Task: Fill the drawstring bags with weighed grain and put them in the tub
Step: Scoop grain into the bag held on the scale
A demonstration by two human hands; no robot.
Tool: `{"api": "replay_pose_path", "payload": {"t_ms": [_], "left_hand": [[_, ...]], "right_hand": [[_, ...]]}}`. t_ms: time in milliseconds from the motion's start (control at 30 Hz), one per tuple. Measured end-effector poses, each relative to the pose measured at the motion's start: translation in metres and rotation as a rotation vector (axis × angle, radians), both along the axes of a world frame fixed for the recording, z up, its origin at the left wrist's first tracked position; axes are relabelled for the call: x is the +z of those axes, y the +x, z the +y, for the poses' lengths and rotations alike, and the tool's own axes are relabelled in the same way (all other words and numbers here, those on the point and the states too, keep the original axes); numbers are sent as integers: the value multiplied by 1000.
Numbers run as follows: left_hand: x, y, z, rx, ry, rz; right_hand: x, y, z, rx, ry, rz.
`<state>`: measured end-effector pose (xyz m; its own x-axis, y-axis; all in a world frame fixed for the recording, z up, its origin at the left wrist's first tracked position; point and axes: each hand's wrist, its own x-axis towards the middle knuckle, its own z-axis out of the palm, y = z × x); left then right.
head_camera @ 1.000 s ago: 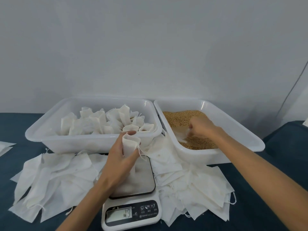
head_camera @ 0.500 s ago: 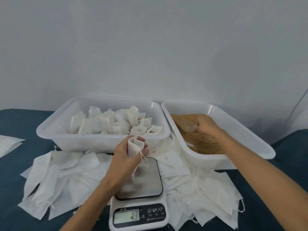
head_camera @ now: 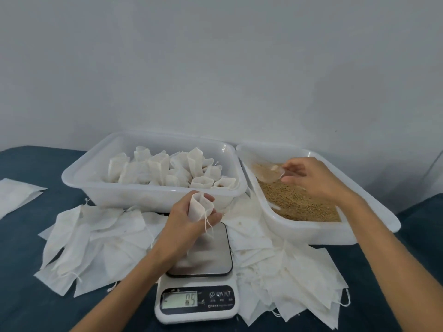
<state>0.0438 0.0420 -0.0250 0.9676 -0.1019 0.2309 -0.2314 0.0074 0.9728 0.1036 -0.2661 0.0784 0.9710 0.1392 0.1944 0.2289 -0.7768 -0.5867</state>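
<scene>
My left hand point(head_camera: 189, 218) holds a white drawstring bag point(head_camera: 201, 208) upright with its mouth open, standing on the steel plate of the kitchen scale point(head_camera: 211, 255). Its cord dangles over my fingers. My right hand point(head_camera: 311, 179) grips a clear plastic scoop point(head_camera: 268, 172) loaded with grain, lifted above the brown grain point(head_camera: 299, 204) in the right white tub point(head_camera: 318, 232). The left white tub point(head_camera: 148, 197) holds several filled bags point(head_camera: 165, 170) standing upright. The scale display point(head_camera: 179, 300) shows digits.
Flat empty bags lie in a heap left of the scale point(head_camera: 96, 240) and another heap right of it point(head_camera: 287, 271). A white sheet point(head_camera: 16, 195) lies at the far left. All of it rests on dark blue cloth point(head_camera: 24, 295), with a pale wall behind.
My right hand has raised the scoop, now full of grain, out of the grain bed. My left hand still holds the bag on the scale. The camera has tilted slightly.
</scene>
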Motion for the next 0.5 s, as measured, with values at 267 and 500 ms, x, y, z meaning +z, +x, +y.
{"api": "replay_pose_path", "payload": {"t_ms": [267,500], "left_hand": [[7,-2,6,-84,7,41],[8,-3,5,-60,-2,60]], "right_hand": [[39,-5,49,270,-33,46],[32,-10,54,257,-117,-68]]}}
